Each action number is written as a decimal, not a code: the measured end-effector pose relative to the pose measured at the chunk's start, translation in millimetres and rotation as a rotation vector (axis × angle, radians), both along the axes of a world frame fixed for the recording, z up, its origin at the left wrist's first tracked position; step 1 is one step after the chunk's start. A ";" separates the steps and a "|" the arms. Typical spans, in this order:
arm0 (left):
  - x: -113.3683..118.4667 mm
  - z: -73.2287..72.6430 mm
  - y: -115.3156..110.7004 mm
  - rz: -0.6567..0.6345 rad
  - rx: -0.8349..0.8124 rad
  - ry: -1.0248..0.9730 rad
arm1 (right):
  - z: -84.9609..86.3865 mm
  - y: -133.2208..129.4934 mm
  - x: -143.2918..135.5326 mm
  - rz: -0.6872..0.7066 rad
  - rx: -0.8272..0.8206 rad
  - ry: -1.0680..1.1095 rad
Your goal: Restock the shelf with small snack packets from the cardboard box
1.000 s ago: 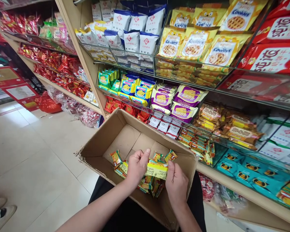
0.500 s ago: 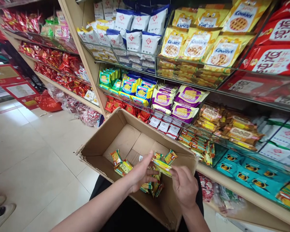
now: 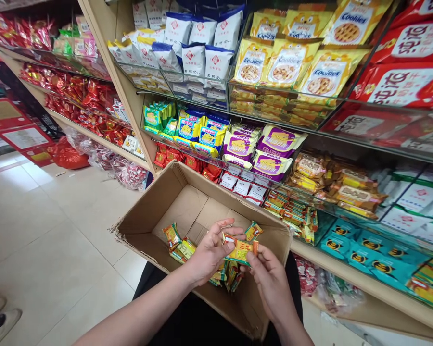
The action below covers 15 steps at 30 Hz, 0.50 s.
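Note:
Between my two hands, above an open cardboard box (image 3: 144,235), is a small orange, yellow and green biscuit packet (image 3: 241,250), its printed face turned up. My right hand (image 3: 270,276) pinches the packet's right end with the thumb on top. At the left end, the thumb of my left hand (image 3: 211,250) presses on the wrapper while its other fingers stretch out behind. Loose packets of like colours lie in the box, among them a packet (image 3: 171,235) at the left and a packet (image 3: 253,231) at the right. My hands partly cover the pile beneath them.
Shelves with clear fronts rise ahead, holding yellow cookie bags (image 3: 286,65), purple soda biscuit packs (image 3: 274,149) and teal packs (image 3: 371,252). Similar small orange-green packets (image 3: 292,211) fill a bin just beyond the box. A person's shoe (image 3: 2,327) shows at the lower left.
The packet has turned from edge-on to face-up. My left hand has come over to its left end and now has its thumb on it; my right hand keeps the other end.

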<state>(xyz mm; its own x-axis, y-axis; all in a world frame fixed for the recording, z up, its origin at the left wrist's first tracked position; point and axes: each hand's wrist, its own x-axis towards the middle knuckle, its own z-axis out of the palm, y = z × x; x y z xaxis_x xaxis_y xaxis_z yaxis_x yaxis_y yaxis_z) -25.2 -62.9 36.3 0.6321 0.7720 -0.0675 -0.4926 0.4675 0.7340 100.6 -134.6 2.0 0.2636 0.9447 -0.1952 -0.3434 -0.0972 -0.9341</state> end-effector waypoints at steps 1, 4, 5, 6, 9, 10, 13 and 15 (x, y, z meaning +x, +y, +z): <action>0.1 -0.2 -0.3 -0.016 0.030 0.014 | 2.0 -0.7 1.2 0.014 0.003 0.011; -1.6 -1.2 0.3 -0.042 0.107 0.061 | 10.0 -4.7 13.0 0.006 0.021 0.041; -2.9 -1.5 1.1 -0.041 0.125 0.086 | 12.5 -6.2 21.2 -0.068 0.029 0.057; -4.4 -2.0 2.2 -0.039 0.138 0.120 | 13.9 -7.5 31.9 -0.173 0.037 0.074; -9.5 -4.3 5.5 -0.038 0.151 0.239 | 7.1 -8.4 76.9 -0.510 0.036 0.072; -10.9 -5.6 6.1 -0.037 0.141 0.270 | 0.1 -6.8 94.4 -0.583 0.023 0.031; -12.5 -10.7 5.7 -0.043 0.099 0.349 | -30.7 6.4 144.8 -0.707 -0.041 -0.249; -11.7 -14.6 3.8 -0.062 0.084 0.404 | -51.4 22.2 173.1 -0.735 -0.068 -0.472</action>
